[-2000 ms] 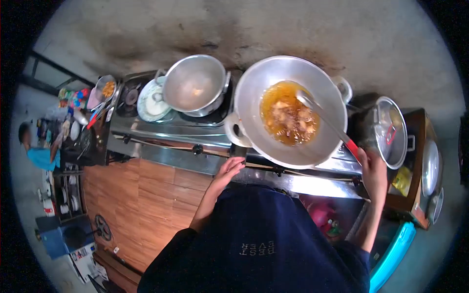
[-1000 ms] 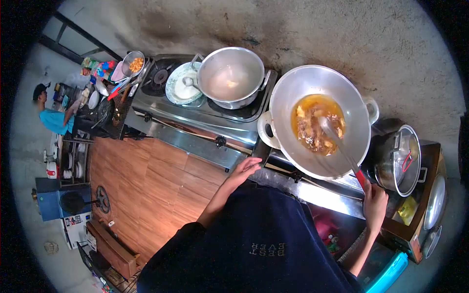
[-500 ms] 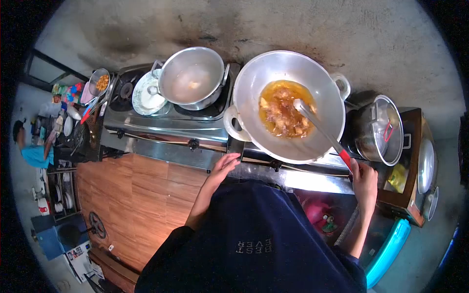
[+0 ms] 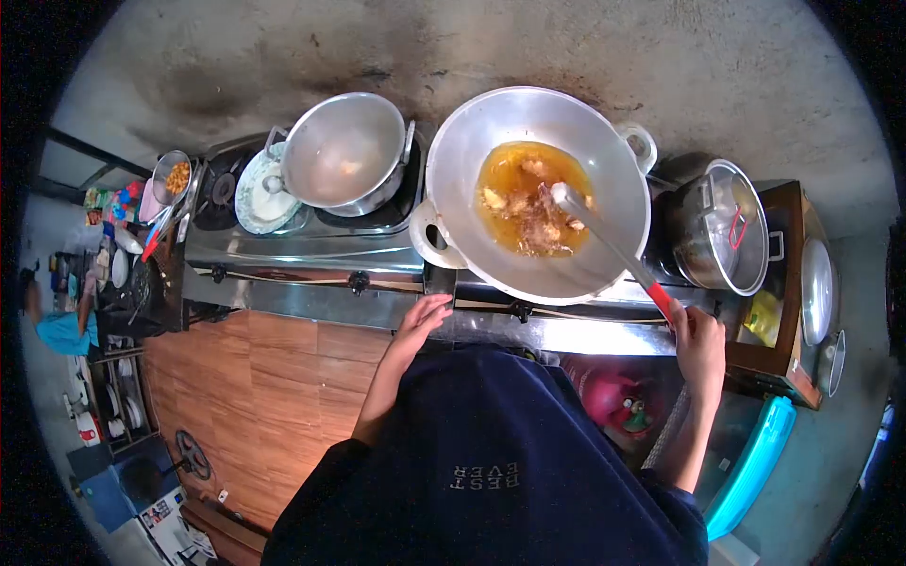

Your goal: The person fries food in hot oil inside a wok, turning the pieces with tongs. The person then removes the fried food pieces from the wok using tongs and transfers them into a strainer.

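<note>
My right hand (image 4: 699, 347) is closed around the red handle of a long metal spatula (image 4: 613, 247). The head of this spatula dips into hot brown oil, so its shape is partly hidden. Several browned pieces of food (image 4: 538, 212) fry in that oil, at the bottom of a wide aluminium wok (image 4: 618, 156) with two loop handles. By the front edge of the stove (image 4: 311, 294), my left hand (image 4: 420, 324) is open with its fingers stretched out. Nothing is in it, and it hovers below the wok's left handle.
Left of the wok stand a pot of cloudy liquid (image 4: 344, 156) and a plate (image 4: 257, 209) with white stuff on it. A steel pot (image 4: 722, 236) is at the right, beside a wooden cabinet (image 4: 788, 321). Far left, another person (image 4: 66, 325) is near a cluttered counter.
The spatula head has shifted slightly in the oil, and the food pieces lie more spread out. The whole view has moved a little. Both hands keep their poses.
</note>
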`<state>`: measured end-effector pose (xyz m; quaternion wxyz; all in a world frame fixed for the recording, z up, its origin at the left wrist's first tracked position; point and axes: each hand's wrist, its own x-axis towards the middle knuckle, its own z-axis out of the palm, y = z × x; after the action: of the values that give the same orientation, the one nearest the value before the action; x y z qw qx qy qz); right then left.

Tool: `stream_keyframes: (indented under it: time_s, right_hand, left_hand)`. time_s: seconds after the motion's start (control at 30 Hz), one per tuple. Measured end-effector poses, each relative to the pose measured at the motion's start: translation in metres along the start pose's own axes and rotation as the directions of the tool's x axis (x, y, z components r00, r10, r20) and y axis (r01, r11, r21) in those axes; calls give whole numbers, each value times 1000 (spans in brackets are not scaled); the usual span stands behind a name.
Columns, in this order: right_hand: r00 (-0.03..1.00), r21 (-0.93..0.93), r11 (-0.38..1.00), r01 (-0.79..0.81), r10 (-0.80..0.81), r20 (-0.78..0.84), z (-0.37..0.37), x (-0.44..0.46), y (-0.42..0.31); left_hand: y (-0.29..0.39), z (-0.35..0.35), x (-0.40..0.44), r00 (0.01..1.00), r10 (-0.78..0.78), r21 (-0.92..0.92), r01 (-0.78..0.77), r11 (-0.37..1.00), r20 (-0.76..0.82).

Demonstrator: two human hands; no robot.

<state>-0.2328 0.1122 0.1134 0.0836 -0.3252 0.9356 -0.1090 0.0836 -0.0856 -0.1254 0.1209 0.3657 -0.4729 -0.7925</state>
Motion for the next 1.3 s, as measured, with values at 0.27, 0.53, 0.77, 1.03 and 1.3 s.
stream_keyframes:
  time_s: [0.27, 0.53, 0.77, 1.03, 1.3]
  right_hand:
    - [995, -55, 998, 31, -36, -88, 19, 4, 15]
    - [994, 36, 999, -21, 25, -106, 4, -3, 6]
    - [997, -75, 997, -24, 19, -71, 21, 1, 9]
    - [999, 49, 998, -29, 31, -45, 3, -7, 5]
    - [999, 92, 995, -25, 22, 26, 19, -10, 5]
  left_hand:
    - [5, 5, -1, 1000, -26, -10, 26, 1000, -9]
    - [2, 2, -2, 1000, -13, -22, 13, 1000, 5]
    - [5, 6, 1, 1000, -25, -11, 25, 1000, 12]
    - [3, 4, 3, 999, -19, 9, 19, 1000, 26]
    - [8, 10, 1, 999, -26, 18, 25, 1000, 38]
